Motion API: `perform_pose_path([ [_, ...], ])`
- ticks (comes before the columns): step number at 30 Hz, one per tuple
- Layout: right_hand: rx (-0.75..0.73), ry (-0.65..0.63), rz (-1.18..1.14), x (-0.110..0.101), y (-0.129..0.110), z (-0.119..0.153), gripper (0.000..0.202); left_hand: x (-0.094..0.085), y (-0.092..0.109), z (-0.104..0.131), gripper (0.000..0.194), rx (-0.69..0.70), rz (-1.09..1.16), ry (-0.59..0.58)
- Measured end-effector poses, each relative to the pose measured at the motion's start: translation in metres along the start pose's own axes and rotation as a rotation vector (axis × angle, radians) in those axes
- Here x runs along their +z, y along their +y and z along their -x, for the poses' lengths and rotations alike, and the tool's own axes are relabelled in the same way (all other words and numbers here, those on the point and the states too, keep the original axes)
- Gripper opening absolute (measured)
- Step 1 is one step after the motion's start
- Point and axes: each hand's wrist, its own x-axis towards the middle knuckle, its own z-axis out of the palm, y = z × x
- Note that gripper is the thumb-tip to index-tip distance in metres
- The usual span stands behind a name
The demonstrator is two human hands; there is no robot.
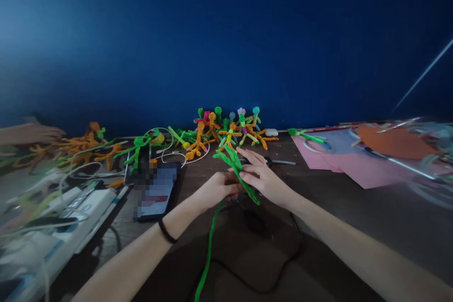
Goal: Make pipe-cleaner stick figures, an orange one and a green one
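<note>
A bundle of bent green pipe cleaners (pixel 233 164) is held up between my two hands, over the middle of the table. My left hand (pixel 214 192) is closed on its lower part, the fingertips partly hidden behind it. On the other side, my right hand (pixel 264 178) pinches it between thumb and fingers, its forefinger stretched upward. One long green pipe cleaner (pixel 210 240) hangs from below my left hand toward the bottom of the view. Beyond my hands stand several pipe-cleaner figures (pixel 231 133) in orange, green and other colours, near the blue wall.
A phone (pixel 157 198) lies left of my left arm, near a white power strip (pixel 88 212) and loose white cables. Another person's hand (pixel 40 133) is at far left by orange pipe-cleaner pieces (pixel 83 144). Pink paper sheets (pixel 364 167) lie right. A black cable (pixel 283 271) curves below my hands.
</note>
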Motion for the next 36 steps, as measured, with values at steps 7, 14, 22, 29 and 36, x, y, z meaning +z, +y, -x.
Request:
perform_pose_path([
  [7,-0.079,-0.051,0.046,-0.001,-0.004,0.002,0.023,-0.006,-0.007,-0.006,0.014,0.022,0.203,0.155],
  [14,-0.011,-0.052,0.098,-0.005,0.005,-0.001,0.039,-0.007,0.001,-0.007,0.018,0.084,0.179,0.269],
  [22,0.031,-0.003,0.023,-0.003,0.016,-0.005,0.036,-0.007,0.000,-0.008,0.017,0.105,0.118,0.309],
  [29,0.028,0.060,0.002,0.000,0.015,-0.005,0.030,-0.010,-0.001,-0.008,0.018,0.139,0.175,0.253],
  [36,-0.059,0.112,-0.150,-0.006,0.006,-0.002,0.013,-0.010,0.000,-0.007,0.019,0.131,0.221,0.205],
])
